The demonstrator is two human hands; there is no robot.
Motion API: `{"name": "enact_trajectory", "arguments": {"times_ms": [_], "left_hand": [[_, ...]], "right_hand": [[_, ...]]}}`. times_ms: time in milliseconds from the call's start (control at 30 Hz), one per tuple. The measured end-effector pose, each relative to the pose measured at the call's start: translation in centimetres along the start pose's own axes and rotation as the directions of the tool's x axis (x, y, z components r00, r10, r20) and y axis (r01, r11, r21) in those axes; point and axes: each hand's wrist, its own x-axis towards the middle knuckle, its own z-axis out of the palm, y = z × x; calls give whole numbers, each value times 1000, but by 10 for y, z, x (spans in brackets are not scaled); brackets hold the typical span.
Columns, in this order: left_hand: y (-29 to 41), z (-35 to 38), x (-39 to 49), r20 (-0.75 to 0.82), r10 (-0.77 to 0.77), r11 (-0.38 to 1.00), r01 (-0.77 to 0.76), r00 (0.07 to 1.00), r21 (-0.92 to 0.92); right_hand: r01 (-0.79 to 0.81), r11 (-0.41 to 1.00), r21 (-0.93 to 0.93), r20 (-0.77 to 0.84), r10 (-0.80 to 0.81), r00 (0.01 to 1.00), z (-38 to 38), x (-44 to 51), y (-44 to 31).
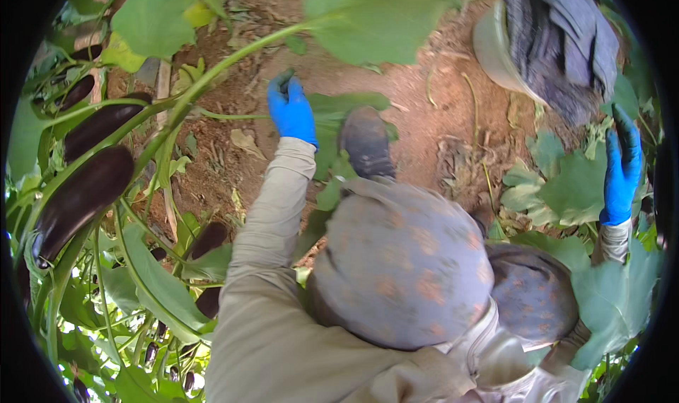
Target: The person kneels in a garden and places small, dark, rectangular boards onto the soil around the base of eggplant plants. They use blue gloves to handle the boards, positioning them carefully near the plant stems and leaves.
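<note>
My left hand (290, 108), in a blue glove with dark-stained fingertips, is over the soil path with its fingers bent and a gap beside the thumb. I see nothing held in it. Behind it a green leaf (329, 119) spreads on a stalk, close to my dark boot (366, 140). Far to the right my right hand (621, 175), also blue-gloved, reaches out among broad leaves (575, 183), its fingers extended and nothing visible in them. Just above that hand is a pale bucket (493, 53) with dark grey cloth (573, 42) draped over its rim.
Dark purple eggplants (87, 201) hang on plants at the left, several more lower down. A thick green stem (212, 74) crosses in front, bearing a large leaf (382, 16). My knees in patterned cloth (408, 265) fill the centre. Dry plant litter (453, 159) lies on the soil.
</note>
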Motion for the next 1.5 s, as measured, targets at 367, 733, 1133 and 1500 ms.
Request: {"name": "enact_trajectory", "arguments": {"times_ms": [367,733,1133,1500], "left_hand": [[-95,-22,247,-199,-263,814,328,944,479],[65,65,198,297,105,986,-60,949,-158],[25,9,29,375,25,993,20,927,-115],[53,30,-12,416,65,995,-26,907,-98]], "right_hand": [[225,879,-420,35,-232,972,64,38,-95],[-84,910,-407,-302,-48,952,50,103,5],[-446,787,-427,-77,459,885,12,247,140],[-75,640,-765,-265,-206,942,17,211,71]]}}
